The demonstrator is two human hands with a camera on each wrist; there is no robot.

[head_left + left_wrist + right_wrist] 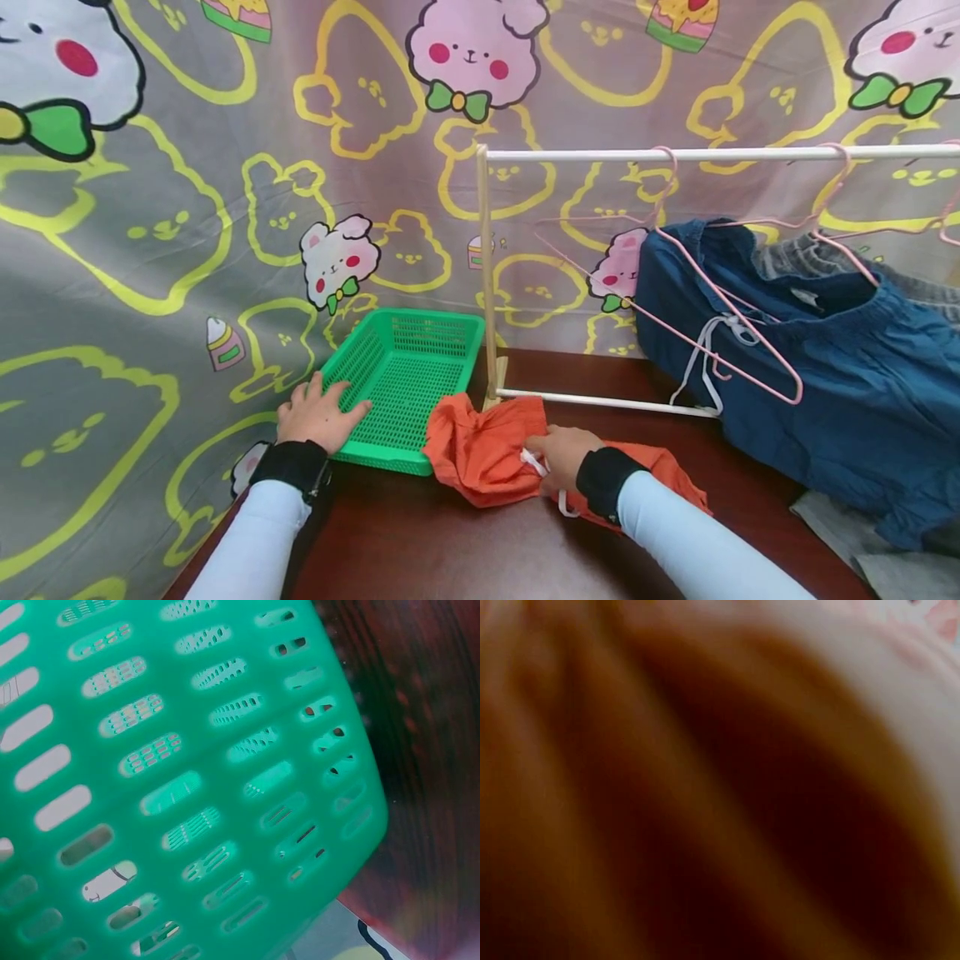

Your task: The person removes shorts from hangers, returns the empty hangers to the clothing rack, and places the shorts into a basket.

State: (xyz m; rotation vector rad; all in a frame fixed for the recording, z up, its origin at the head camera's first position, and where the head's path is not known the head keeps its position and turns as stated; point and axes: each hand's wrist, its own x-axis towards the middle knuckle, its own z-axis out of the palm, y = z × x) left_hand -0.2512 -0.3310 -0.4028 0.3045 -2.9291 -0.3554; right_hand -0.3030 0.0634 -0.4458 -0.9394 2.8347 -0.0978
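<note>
Orange shorts (pixel 487 454) with a white drawstring lie bunched on the table, against the front right corner of a green plastic basket (pixel 405 461). My right hand (pixel 567 454) grips them near the drawstring; its fingertips are partly hidden. Blurred orange-brown cloth (pixel 705 787) fills the right wrist view. At the basket's left side, my left hand (pixel 318 417) rests by the rim with fingers spread and nothing held. The basket's slotted wall (pixel 225 787) fills most of the left wrist view, where no fingers show.
Right of the basket stands a rack with a white rail (pixel 570 156) and wooden post (pixel 487 275). Pink hangers (pixel 720 287) hang there, beside blue shorts (pixel 810 375) and grey clothing (pixel 825 262). More grey cloth (pixel 900 542) lies at right. A patterned curtain (pixel 187 350) borders the dark table (pixel 420 542).
</note>
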